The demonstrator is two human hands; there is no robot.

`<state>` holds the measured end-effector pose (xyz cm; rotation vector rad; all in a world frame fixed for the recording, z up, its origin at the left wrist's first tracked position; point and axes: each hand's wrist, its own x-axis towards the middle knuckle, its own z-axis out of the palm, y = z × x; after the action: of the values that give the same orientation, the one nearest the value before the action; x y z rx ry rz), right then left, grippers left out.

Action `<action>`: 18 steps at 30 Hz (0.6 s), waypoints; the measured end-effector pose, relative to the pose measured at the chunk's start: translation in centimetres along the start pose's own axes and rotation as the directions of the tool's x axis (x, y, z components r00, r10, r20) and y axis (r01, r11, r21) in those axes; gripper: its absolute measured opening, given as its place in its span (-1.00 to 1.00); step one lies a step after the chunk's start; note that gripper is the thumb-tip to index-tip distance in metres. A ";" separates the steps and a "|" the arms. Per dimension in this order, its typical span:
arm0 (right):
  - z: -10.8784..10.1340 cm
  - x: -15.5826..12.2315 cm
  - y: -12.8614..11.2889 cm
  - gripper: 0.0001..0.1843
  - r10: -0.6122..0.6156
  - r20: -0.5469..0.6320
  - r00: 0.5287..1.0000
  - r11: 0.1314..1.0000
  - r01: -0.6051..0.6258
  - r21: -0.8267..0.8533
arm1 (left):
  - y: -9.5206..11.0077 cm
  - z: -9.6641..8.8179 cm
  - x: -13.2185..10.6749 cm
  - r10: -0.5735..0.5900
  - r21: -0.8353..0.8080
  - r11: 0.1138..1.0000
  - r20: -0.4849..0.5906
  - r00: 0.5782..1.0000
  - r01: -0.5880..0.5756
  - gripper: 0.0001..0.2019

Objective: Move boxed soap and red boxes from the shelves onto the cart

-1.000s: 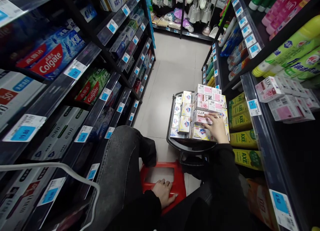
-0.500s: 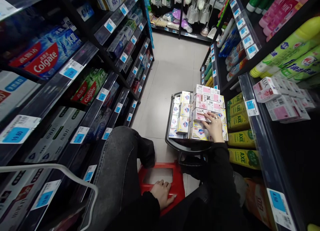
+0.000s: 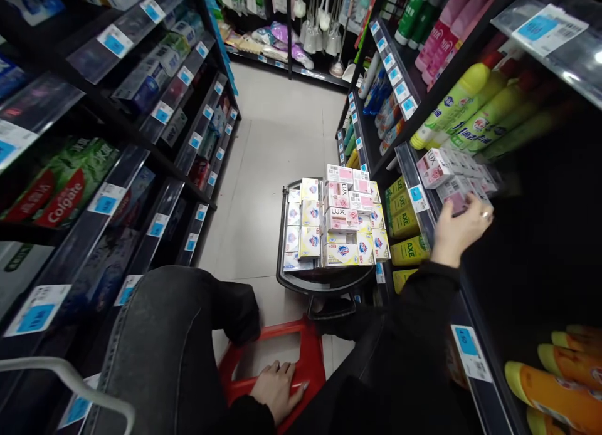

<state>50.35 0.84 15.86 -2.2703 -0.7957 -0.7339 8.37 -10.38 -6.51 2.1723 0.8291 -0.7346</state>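
My right hand (image 3: 463,228) reaches to the shelf at right, its thumb and fingers closed round a pink-and-white LUX soap box (image 3: 455,193) in the lower row there. Another LUX box (image 3: 435,167) lies on top of that row. My left hand (image 3: 277,388) lies with fingers stretched out on a red plastic frame (image 3: 313,353) with a rectangular opening, between my legs. In front of me a black cart (image 3: 324,289) carries stacked white-and-yellow soap boxes (image 3: 310,241). Several LUX boxes (image 3: 343,220) sit on top of them.
Yellow-green AXE bottles (image 3: 408,251) stand below the soap shelf, and yellow cleaner bottles (image 3: 451,103) behind the soap. Orange bottles (image 3: 555,385) lie at lower right. Toothpaste shelves (image 3: 108,197) line the left. The tiled floor (image 3: 268,128) runs between the shelves.
My right hand has let go of the LUX box on the cart and moved right to the shelf soap. The view has turned right. My left hand stays on the red frame.
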 end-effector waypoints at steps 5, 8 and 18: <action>0.7 5.1 2.6 -0.48 0.024 0.209 0.978 0.941 0.049 -0.335 | 0.2 -0.2 -0.2 0.000 -0.007 1.000 -0.013 1.000 0.000 -0.35; 1.6 4.7 3.2 -0.58 -0.063 0.185 0.981 0.952 0.115 -0.283 | 0.4 -0.4 -0.4 -0.006 -0.007 1.000 -0.014 1.000 0.005 -0.38; -3.4 2.6 0.1 -0.45 0.189 0.113 0.976 0.977 -0.175 -0.123 | 0.5 -0.1 -0.6 -0.003 0.012 1.000 -0.053 0.999 0.004 -0.35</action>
<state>51.20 -0.70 19.75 -2.4708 -0.6041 -0.5701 8.42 -10.78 -5.87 2.2102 0.8583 -0.6877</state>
